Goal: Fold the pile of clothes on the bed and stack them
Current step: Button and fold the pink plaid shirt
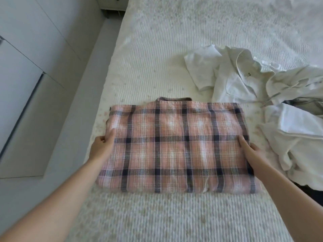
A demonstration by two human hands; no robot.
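A: Start at the left. What's there?

B: White cabinet fronts (pixel 26 55) and a pale strip of floor beside the bed (pixel 174 41), which carries a white ribbed cover. Then the left hand (pixel 102 145) comes in at the left edge of the plaid shirt (pixel 176 145).

A: Is that hand gripping the shirt?

B: Yes. The thumb lies on top of the fabric and the other fingers curl down at the edge, so it pinches the left side of the fold.

A: How does the shirt lie?

B: Folded into a flat rectangle on the near part of the bed, pink with dark blue and white checks. Its long axis runs left to right across the view. The collar (pixel 174 99) sticks out of the far edge, so the shirt points away from the person; the folded bottom edge is the near one.

A: And the right hand (pixel 251 151)?

B: At the shirt's right edge, about level with the left one. Its thumb rests on top of the plaid and the fingers go round the edge out of sight, so it holds that side too.

A: Further right?

B: A loose pile of white clothes (pixel 262 81), crumpled and unfolded, just beside the shirt's right side and far right corner. A grey drawstring trails through it, and something dark shows underneath at the right border.
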